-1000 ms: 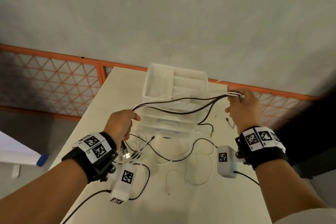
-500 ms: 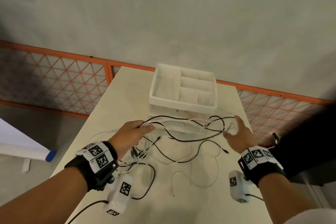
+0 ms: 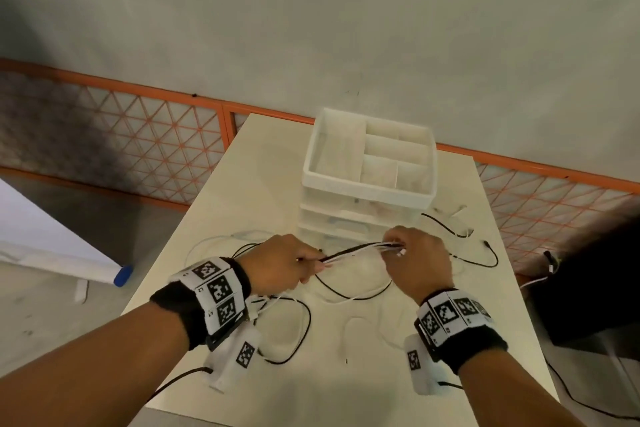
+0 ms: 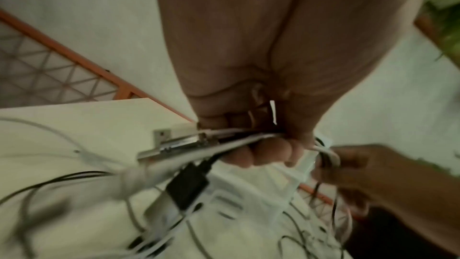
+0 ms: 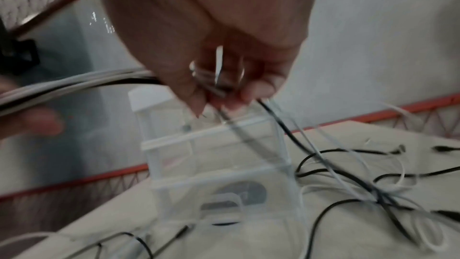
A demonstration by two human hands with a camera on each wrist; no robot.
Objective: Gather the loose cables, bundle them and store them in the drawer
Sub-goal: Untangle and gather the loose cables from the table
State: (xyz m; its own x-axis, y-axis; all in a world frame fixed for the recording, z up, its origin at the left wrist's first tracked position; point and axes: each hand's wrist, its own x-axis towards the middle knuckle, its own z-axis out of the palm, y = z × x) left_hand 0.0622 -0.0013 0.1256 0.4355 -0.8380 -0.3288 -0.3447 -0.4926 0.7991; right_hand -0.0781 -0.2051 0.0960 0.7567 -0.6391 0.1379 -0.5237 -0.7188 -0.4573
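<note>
On the pale table (image 3: 221, 218), in front of the drawer unit (image 3: 349, 218) at 12 o'clock, the cables (image 3: 360, 248) are now pinched short between left hand (image 3: 280, 263) and right hand (image 3: 419, 263), drawn closer than before, so bundling appears begun.

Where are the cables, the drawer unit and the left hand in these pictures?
cables (image 3: 360, 248): head view, on the stretch held taut between both hands.
drawer unit (image 3: 367, 189): head view, on the front rim of its top tray.
left hand (image 3: 277, 262): head view, on the back of the hand.
</note>
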